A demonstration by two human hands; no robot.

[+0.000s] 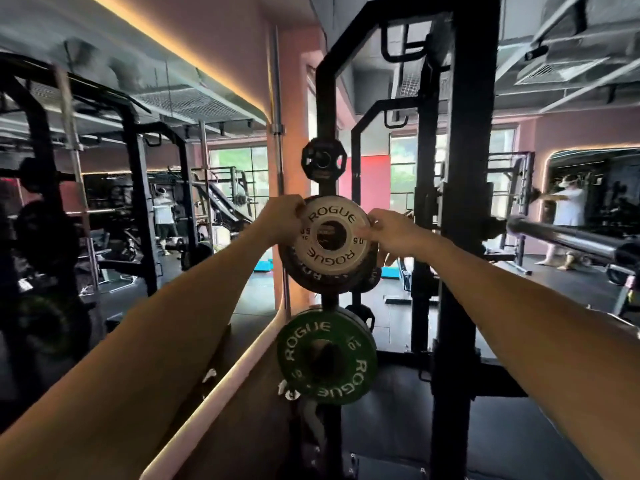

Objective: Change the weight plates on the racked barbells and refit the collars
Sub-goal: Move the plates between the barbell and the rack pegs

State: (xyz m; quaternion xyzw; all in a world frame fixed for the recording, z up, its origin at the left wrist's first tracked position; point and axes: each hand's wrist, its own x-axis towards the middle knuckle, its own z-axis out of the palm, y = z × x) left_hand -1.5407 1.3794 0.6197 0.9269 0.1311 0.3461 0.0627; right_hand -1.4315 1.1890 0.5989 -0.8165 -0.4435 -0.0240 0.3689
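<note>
A large wall mirror [104,188] with a rounded corner fills the left side, edged by a warm glowing light strip [180,46]. Beside it stands a pink painted wall [242,39] and a pink pillar [291,98]. Exposed grey ceiling ducts and pipes [561,60] run overhead on the right. Tall windows [239,174] at the far end show green foliage and let daylight in; a red wall panel [367,178] sits between them. The floor is dark rubber matting [391,393]. A second lit mirror [595,188] hangs on the far right wall.
</note>
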